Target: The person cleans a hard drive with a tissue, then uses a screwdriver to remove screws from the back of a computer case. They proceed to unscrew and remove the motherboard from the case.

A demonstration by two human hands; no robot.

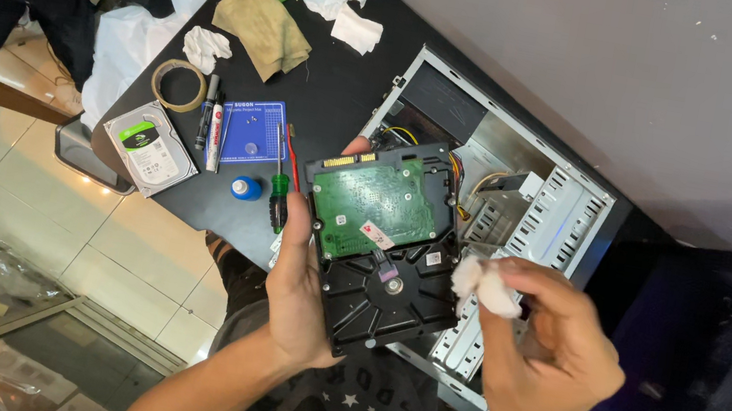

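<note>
Left hand (298,288) grips a hard drive (382,243) by its edge, held above the table (334,101) edge, green circuit board up, black cast metal frame below. Right hand (550,350) pinches a soft white tissue wad (486,285) closed, just beside the drive's right edge. Open metal computer case (535,204) behind, sheet-steel bays. Screwdriver (280,186) near the left thumb.

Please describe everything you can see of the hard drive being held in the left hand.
The black rectangular metal hard drive is held underside up, showing a green circuit board on its upper half, a gold connector strip at the top edge and small stickers. The left hand grips its left edge, a fingertip at the top. The right hand holds a white crumpled tissue wad at its right edge, above the open grey computer case.
</note>
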